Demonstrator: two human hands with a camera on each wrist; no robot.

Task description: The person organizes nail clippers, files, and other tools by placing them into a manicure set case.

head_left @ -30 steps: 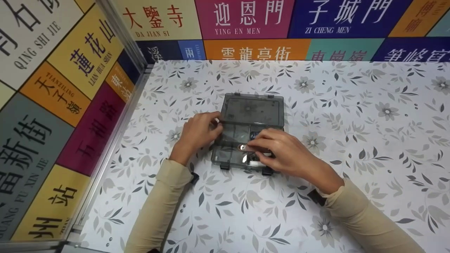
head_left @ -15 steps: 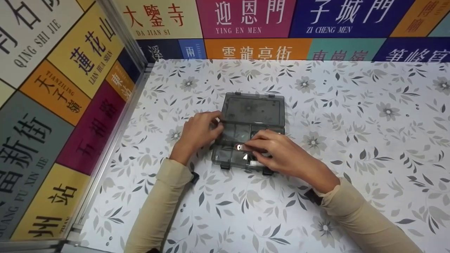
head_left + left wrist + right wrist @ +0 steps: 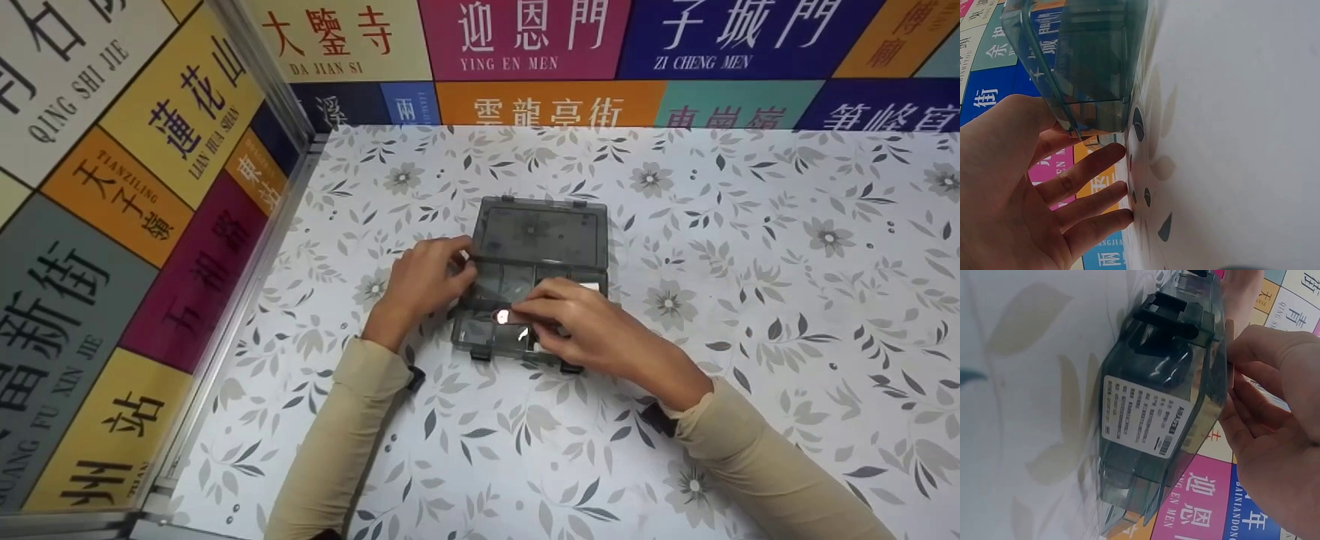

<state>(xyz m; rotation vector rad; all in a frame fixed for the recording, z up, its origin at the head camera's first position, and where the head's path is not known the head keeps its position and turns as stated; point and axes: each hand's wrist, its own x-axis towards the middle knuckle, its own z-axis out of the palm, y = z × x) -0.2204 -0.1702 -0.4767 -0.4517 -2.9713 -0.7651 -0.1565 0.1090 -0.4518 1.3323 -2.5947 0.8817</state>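
Note:
A smoky grey, see-through compartment box [image 3: 474, 331] lies on the table with its lid [image 3: 541, 234] folded back. My left hand [image 3: 426, 279] is at the box's left side, thumb and forefinger touching it near the hinge. In the left wrist view the left hand's other fingers [image 3: 1095, 228] reach down to the tabletop, fairly straight. Over the front compartments my right hand [image 3: 600, 322] pinches a small flat piece with a shiny round end [image 3: 502, 316]. Only the piece's tan edge [image 3: 1230, 354] shows in the right wrist view. Its kind is unclear.
A white piece [image 3: 589, 286] shows in the back right compartment, partly behind the right hand. Dark latches [image 3: 481, 355] stick out at the box's front, and a printed label [image 3: 1144, 416] is on its side. Coloured sign panels [image 3: 525, 45] stand behind the flower-patterned table [image 3: 750, 300].
My right hand has shifted slightly left over the box with the small flat piece, uncovering a white piece at the back right. My left hand has stayed in place.

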